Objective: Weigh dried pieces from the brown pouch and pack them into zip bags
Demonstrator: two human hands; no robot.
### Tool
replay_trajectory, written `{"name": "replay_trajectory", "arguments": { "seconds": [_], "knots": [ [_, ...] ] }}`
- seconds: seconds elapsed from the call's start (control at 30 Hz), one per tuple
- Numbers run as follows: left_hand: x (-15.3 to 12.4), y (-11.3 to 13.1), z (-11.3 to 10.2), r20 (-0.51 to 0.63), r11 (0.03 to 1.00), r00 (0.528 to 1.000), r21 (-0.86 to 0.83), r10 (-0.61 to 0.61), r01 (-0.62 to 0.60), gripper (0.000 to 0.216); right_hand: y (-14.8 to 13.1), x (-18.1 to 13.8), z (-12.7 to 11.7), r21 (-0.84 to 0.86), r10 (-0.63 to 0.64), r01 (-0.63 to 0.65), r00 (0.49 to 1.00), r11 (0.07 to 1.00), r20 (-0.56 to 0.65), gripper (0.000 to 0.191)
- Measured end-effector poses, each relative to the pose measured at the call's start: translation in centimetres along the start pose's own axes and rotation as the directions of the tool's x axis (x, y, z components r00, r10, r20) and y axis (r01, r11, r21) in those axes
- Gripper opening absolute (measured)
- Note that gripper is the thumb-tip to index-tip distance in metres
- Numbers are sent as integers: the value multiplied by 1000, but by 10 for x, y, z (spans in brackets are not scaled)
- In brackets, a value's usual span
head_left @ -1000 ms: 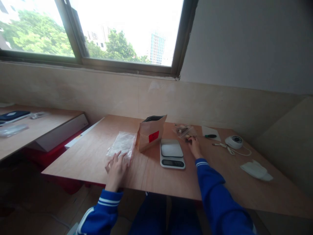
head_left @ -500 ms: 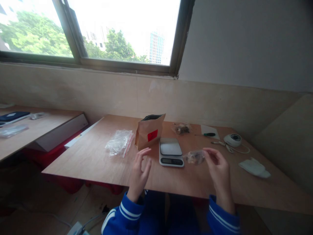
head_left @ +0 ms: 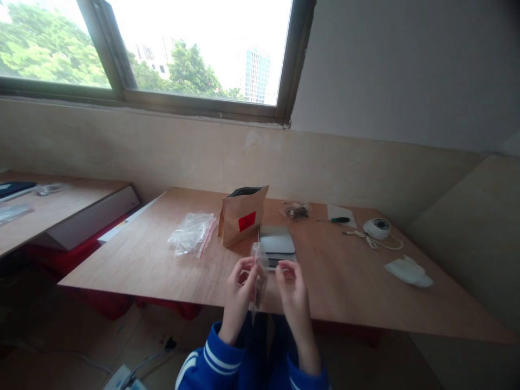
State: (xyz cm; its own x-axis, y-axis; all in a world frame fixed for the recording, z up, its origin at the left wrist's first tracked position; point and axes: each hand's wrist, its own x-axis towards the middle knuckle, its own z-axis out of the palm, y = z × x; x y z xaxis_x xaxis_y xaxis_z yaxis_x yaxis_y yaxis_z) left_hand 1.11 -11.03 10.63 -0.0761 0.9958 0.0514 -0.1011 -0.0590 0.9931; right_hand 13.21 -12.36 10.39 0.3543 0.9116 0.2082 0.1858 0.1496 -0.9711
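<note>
My left hand pinches a clear zip bag by its upper part, in front of the scale. The bag hangs down past the table's front edge; its contents are blurred. To the right of the bag is my right hand, fingers bent and apart from the thumb, with nothing visible in it. Behind both hands lies a white kitchen scale with a bare metal plate, its display partly covered by my fingers. A brown paper pouch with a red label stands upright with its top open, left of the scale.
Flat clear zip bags lie at left on the table. Behind the scale rests a filled bag. Farther right are a green-handled screwdriver on white paper, a white dome camera with its cable, and a crumpled white wrapper.
The zip bag has gone from my right hand to my left. My right hand has moved left from beside the scale to in front of it. The view has shifted slightly.
</note>
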Motion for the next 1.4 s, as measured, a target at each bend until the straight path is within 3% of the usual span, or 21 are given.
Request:
{"name": "replay_trajectory", "arguments": {
  "seconds": [0.07, 0.13, 0.23, 0.43, 0.57, 0.73, 0.87, 1.0, 1.17, 1.27, 1.4],
  "knots": [
    [1, 0, 1, -61, 998, 998, -55, -30, 27, 40, -6, -6, 9, 17, -6, 2, 974, 1000, 227, 26],
    [3, -3, 1, -117, 998, 993, -71, -11, 3, 39, -8, -10, 18, 21, -20, 14, 952, 1000, 305, 24],
    [6, -8, -3, -149, 998, 988, -52, 32, -41, 37, -5, -12, 25, 10, -29, 27, 962, 1000, 271, 23],
    [9, -14, -8, 28, 989, 998, -134, -55, 58, 37, 4, -8, 21, 11, -25, 23, 952, 1000, 304, 25],
    [7, -12, -10, 63, 984, 994, -150, -86, 95, 39, 3, -8, 19, 16, -7, 2, 955, 1000, 295, 25],
    [1, -9, -13, 94, 996, 996, 86, -7, -1, 37, 0, -10, 19, 64, 59, -80, 956, 995, 287, 26],
    [-1, -6, -18, 129, 951, 990, 294, 59, -95, 36, 0, -11, 19, 32, 77, -90, 957, 995, 280, 30],
    [-3, -4, -22, 201, 937, 978, 325, 62, -126, 29, 2, -12, 20, 47, 123, -142, 951, 989, 282, 32],
    [-3, -7, -25, 234, 937, 971, 323, 53, -129, 29, 11, -12, 23, 188, 161, -222, 942, 957, 295, 35],
    [-3, -8, -24, 228, 936, 970, 318, 78, -150, 29, 14, -12, 24, 196, 117, -167, 963, 966, 244, 35],
    [-5, -8, -18, 170, 918, 977, 353, 126, -180, 27, 11, -16, 26, 20, 4, -7, 990, 1000, 144, 32]
  ]
}}
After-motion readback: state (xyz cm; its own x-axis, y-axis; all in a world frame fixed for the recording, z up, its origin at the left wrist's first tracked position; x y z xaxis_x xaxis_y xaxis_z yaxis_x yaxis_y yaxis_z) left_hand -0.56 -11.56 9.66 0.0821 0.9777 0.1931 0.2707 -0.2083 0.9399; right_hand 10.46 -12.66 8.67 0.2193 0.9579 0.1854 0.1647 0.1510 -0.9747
